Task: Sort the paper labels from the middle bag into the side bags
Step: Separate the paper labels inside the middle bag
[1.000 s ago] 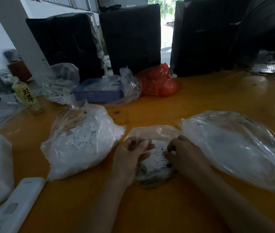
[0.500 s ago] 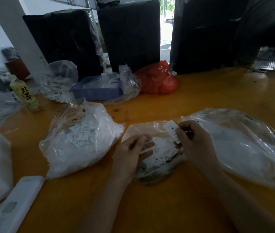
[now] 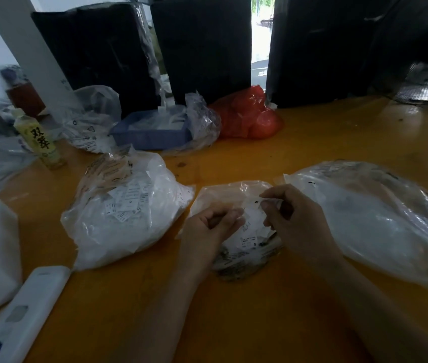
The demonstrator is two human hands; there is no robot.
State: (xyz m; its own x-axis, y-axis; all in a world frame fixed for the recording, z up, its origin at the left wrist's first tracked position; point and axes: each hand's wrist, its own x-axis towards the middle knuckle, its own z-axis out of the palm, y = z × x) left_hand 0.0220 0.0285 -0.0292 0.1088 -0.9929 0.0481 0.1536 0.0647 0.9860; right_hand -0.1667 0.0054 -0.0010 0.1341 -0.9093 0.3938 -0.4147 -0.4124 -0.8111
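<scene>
A person's two hands work over the middle bag (image 3: 236,247) on an orange table (image 3: 299,142), the right hand (image 3: 294,218) pinching a small paper label (image 3: 253,205) between thumb and fingertips just above the bag's open mouth, the left hand (image 3: 207,226) with fingers curled at the bag's edge, though whether it actually grips the plastic cannot be told. The thin label could slip from so light a pinch, or a second one could cling to it, and the small size letters might be misread in the dim light, sending it to the wrong side. More printed labels lie in the middle bag. The left bag (image 3: 126,208), just beside, is bulging with white labels; the right bag (image 3: 380,218), also close, looks flatter, its contents hazy behind the plastic. A white device (image 3: 19,315) lies near the table's front edge at left. Farther back stand a drink bottle (image 3: 40,140), a blue tray (image 3: 152,132) wrapped in clear plastic, and a red bag (image 3: 249,116).
</scene>
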